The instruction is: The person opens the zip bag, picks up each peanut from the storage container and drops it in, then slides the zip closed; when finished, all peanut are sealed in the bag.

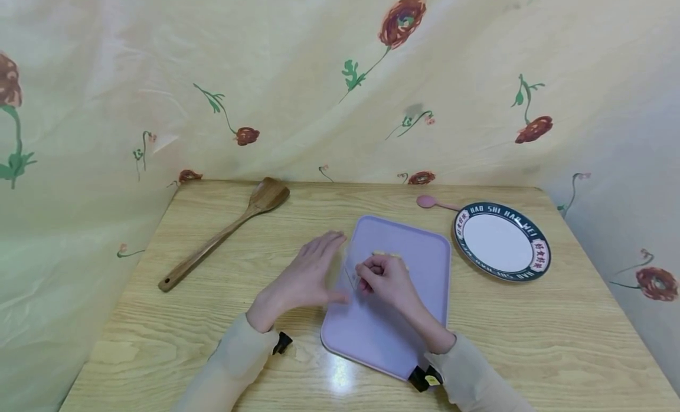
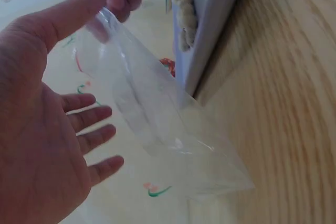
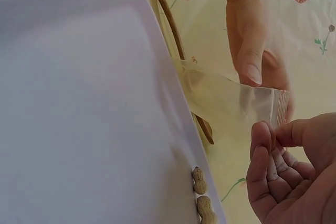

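Observation:
My right hand (image 1: 390, 282) pinches the top, zip-strip end of a clear plastic zip bag (image 3: 223, 95) between thumb and curled fingers. The bag hangs thin and see-through over the left side of a lilac tray (image 1: 398, 235). Beside it, my left hand (image 1: 305, 276) is spread, fingers straight and thumb apart. In the right wrist view the left thumb is by the bag's edge; whether it touches cannot be told. Several peanuts in the shell (image 3: 205, 211) lie on the tray, partly hidden behind the right hand in the head view.
A wooden spatula (image 1: 218, 238) lies at the left of the wooden table. To the right of the tray is a white plate (image 1: 499, 242) with a dark lettered rim, and a pink spoon (image 1: 427, 201) pokes out behind it. Flowered cloth (image 1: 297, 93) hangs along the back.

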The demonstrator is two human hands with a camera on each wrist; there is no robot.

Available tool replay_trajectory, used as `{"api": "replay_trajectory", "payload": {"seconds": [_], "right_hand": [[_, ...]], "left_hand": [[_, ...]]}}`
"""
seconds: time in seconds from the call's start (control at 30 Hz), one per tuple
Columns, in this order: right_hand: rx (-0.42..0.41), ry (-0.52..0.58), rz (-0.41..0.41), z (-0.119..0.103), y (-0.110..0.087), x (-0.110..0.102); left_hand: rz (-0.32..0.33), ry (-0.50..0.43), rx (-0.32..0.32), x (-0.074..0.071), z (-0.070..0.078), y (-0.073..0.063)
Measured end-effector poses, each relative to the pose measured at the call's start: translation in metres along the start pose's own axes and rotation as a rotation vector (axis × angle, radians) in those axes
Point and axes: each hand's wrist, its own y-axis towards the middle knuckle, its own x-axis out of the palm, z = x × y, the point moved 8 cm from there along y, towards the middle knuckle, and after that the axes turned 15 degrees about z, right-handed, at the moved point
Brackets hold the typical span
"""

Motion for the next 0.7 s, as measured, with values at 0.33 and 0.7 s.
{"api": "replay_trajectory", "payload": {"seconds": [0.33, 0.7], "right_hand": [[-0.010, 0.009, -0.051, -0.004, -0.005, 0.006], [-0.013, 0.014, -0.081, -0.006, -0.007, 0.008]], "left_hand": [[-0.066, -0.047, 0.012, 0.015, -0.007, -0.002], [0.012, -0.076, 0.060, 0.011, -0.006, 0.001]]}}
